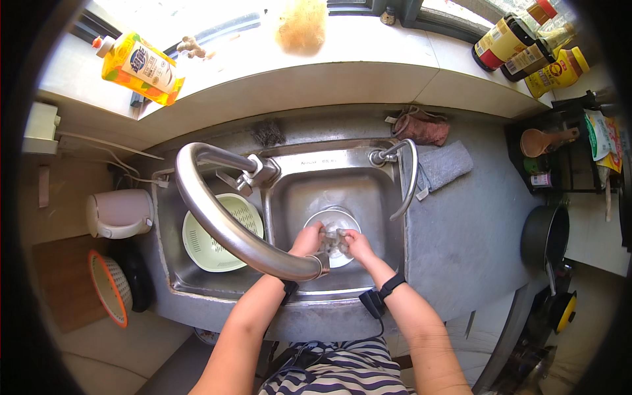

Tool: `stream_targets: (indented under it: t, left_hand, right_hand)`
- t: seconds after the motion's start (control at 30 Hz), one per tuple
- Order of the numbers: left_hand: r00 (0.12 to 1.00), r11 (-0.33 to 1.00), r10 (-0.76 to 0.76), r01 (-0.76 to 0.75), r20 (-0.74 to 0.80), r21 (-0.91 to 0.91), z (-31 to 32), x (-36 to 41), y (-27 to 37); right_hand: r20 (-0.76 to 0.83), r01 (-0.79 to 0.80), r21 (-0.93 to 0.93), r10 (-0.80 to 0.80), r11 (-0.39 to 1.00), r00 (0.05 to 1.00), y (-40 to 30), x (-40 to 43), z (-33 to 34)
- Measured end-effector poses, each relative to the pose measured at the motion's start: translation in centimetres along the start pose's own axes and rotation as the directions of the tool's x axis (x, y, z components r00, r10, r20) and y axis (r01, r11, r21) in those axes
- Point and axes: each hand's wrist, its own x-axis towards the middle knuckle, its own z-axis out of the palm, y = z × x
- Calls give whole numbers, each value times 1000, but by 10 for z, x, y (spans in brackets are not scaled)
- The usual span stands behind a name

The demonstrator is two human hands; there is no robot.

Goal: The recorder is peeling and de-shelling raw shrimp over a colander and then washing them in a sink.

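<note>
Both of my hands are over a white bowl (339,260) in the right basin of a steel sink (291,197). My left hand (308,239) and my right hand (356,244) each pinch small greyish, glistening pieces of food (334,241); they look like raw shrimp, but the kind is not certain. More of the same pieces lie in the bowl between the fingers. The thick steel faucet (207,212) arches over my left wrist and hides part of it. A black strap is round each wrist.
A pale green colander (222,256) stands in the left basin. A thin curved tap (412,177) rises at the back right, beside a grey cloth (447,165) and a reddish cloth (422,129). A pink kettle (121,210) is at the left; a dark pot (543,237) stands at the right.
</note>
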Motion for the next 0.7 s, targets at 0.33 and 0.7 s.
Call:
stream_targets:
  t: [0.33,0.7]
  left_hand:
    - [993,982,-47,26,105,188,41,14,-7]
    - [966,875,247,-187,-79,447,27,6,4]
  right_hand:
    - [-67,-30,-135,21,990,998,15,30,30]
    - [-165,34,-593,-162,804,973,-26,4,11]
